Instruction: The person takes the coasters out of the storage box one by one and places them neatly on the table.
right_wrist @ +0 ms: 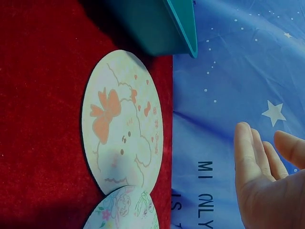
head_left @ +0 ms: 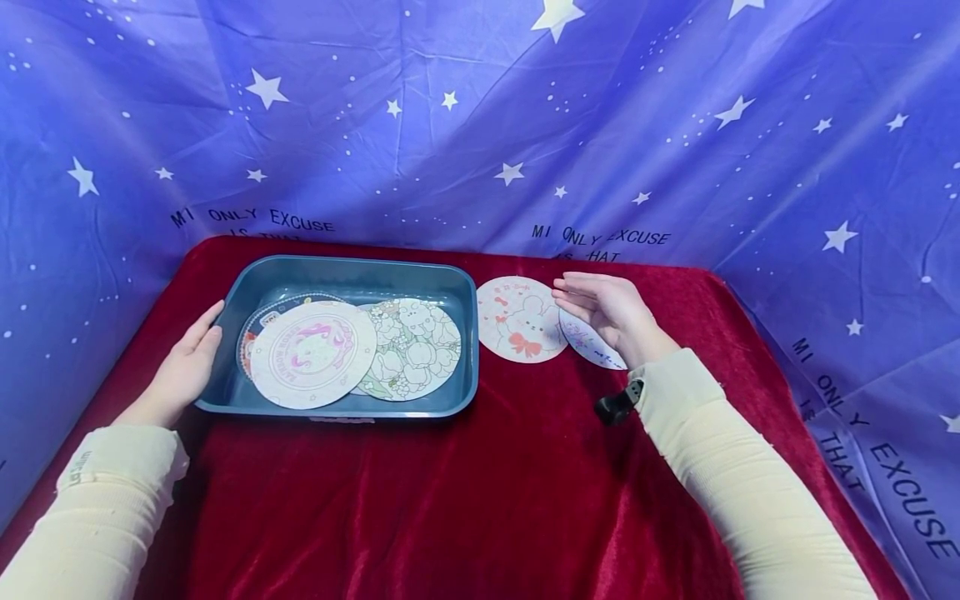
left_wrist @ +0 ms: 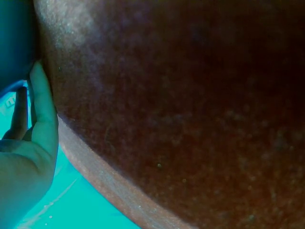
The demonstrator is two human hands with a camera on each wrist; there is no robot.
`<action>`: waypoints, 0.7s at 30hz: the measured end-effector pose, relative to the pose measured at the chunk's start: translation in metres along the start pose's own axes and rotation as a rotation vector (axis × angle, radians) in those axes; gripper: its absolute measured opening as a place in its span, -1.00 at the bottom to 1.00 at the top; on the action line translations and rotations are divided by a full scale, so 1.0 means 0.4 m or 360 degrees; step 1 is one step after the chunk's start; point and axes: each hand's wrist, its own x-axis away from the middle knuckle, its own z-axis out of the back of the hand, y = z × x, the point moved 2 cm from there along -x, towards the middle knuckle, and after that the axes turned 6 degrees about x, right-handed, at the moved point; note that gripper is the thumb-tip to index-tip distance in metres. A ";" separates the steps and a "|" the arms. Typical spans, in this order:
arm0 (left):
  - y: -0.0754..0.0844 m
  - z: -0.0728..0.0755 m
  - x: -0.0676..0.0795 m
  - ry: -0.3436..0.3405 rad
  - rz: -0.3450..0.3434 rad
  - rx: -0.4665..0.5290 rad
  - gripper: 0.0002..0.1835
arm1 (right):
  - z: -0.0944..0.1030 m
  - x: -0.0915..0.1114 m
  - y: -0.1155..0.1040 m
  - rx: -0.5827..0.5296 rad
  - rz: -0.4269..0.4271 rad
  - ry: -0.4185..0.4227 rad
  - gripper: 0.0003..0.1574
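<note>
A dark teal rectangular tray [head_left: 337, 412] stands on the left half of the table. Against its left outer wall lies my left hand [head_left: 182, 367], fingers extended; the left wrist view shows the same hand [left_wrist: 31, 143] beside the tray. Inside the tray overlap several round printed mats: a white one with a pink print [head_left: 313, 354], a green floral one [head_left: 412, 350] and a dark-rimmed one beneath. Right of the tray lies a rabbit-print round mat [head_left: 517, 321], overlapped by a flower-print round mat [head_left: 588, 340]. Over that second mat hovers my right hand [head_left: 611, 308], fingers straight, holding nothing.
Dark red velvet cloth [head_left: 450, 500] covers the table. Blue star-printed fabric [head_left: 420, 125] hangs behind and at both sides. A black strap or device [head_left: 618, 406] sits at the right wrist.
</note>
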 end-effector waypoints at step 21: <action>-0.005 0.003 -0.005 -0.0006 0.0007 -0.0004 -0.37 | -0.044 -0.004 -0.004 0.0027 -0.0009 -0.0079 -0.68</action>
